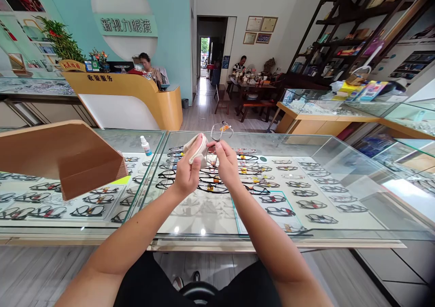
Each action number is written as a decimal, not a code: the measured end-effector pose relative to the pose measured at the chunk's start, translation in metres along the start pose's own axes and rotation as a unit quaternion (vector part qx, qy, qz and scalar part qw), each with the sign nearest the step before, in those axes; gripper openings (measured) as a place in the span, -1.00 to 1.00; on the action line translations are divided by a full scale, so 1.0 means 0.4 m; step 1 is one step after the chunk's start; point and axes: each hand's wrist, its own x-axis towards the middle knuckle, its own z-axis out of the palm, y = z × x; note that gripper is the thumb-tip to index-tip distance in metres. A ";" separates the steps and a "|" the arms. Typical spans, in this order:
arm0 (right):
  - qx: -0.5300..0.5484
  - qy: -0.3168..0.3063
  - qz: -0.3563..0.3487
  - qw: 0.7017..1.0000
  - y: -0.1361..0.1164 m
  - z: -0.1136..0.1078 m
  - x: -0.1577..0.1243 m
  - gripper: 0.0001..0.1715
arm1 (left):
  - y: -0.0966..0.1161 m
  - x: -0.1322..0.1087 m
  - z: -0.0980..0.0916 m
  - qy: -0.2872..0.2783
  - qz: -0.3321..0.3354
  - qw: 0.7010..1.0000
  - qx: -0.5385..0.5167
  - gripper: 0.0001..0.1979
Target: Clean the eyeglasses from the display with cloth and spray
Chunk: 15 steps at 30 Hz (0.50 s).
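Observation:
My left hand point(189, 173) is closed round a folded cream cloth point(197, 149), above the glass display case. Beside it, my right hand point(227, 161) pinches a pair of eyeglasses point(217, 132) and holds them upright; an orange tag shows on them. The cloth is very near the eyeglasses, and I cannot tell whether they touch. Below both hands, rows of dark-framed eyeglasses point(212, 188) lie on the counter, partly hidden by my hands and forearms.
A glass display case point(210, 230) spans the front, with more frames inside. At left are a small white spray bottle point(146, 146) and a brown cardboard box point(61, 153). Two people sit farther back, one behind a wooden reception desk point(136, 87), another at a dark table point(253, 84).

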 end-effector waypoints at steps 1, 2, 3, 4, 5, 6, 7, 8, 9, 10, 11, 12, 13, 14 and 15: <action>-0.003 0.013 0.001 1.000 0.003 0.003 -0.002 -0.46 | -0.001 -0.005 0.008 -0.020 0.021 1.000 0.009 -0.38; -0.009 0.030 0.004 1.000 0.005 0.005 -0.004 -0.47 | -0.002 -0.011 0.016 -0.042 0.044 0.998 0.018 -0.37; -0.014 0.049 0.008 0.999 0.008 0.008 -0.006 -0.48 | -0.004 -0.016 0.024 -0.063 0.067 0.995 0.029 -0.35; -0.018 0.069 0.012 0.997 0.010 0.009 -0.008 -0.50 | -0.005 -0.020 0.032 -0.081 0.087 0.992 0.040 -0.33; -0.020 0.088 0.016 0.996 0.011 0.010 -0.010 -0.51 | -0.006 -0.023 0.039 -0.094 0.104 0.989 0.050 -0.31; -0.020 0.103 0.021 0.994 0.012 0.011 -0.012 -0.51 | -0.007 -0.026 0.044 -0.103 0.118 0.986 0.060 -0.30; -0.018 0.113 0.026 0.993 0.013 0.010 -0.012 -0.51 | -0.007 -0.027 0.047 -0.109 0.128 0.983 0.069 -0.29; -0.015 0.119 0.032 0.992 0.013 0.009 -0.012 -0.50 | -0.006 -0.027 0.049 -0.114 0.135 0.981 0.075 -0.30; -0.011 0.123 0.038 0.992 0.013 0.006 -0.012 -0.49 | -0.003 -0.027 0.049 -0.118 0.140 0.980 0.077 -0.31; -0.005 0.127 0.045 0.991 0.012 0.003 -0.010 -0.48 | 0.000 -0.027 0.047 -0.121 0.143 0.980 0.073 -0.33; -0.001 0.130 0.049 0.990 0.011 0.000 -0.007 -0.47 | 0.004 -0.027 0.045 -0.121 0.141 0.980 0.064 -0.37; 0.001 0.135 0.049 0.990 0.010 -0.004 -0.004 -0.47 | 0.009 -0.028 0.043 -0.116 0.134 0.983 0.050 -0.42; 0.000 0.140 0.047 0.989 0.009 -0.008 -0.001 -0.47 | 0.013 -0.029 0.040 -0.104 0.117 0.987 0.032 -0.47; -0.004 0.145 0.043 0.989 0.008 -0.013 0.004 -0.47 | 0.017 -0.030 0.037 -0.085 0.092 0.992 0.013 -0.53; -0.009 0.149 0.038 0.988 0.007 -0.018 0.008 -0.47 | 0.020 -0.030 0.033 -0.060 0.056 0.997 -0.003 -0.58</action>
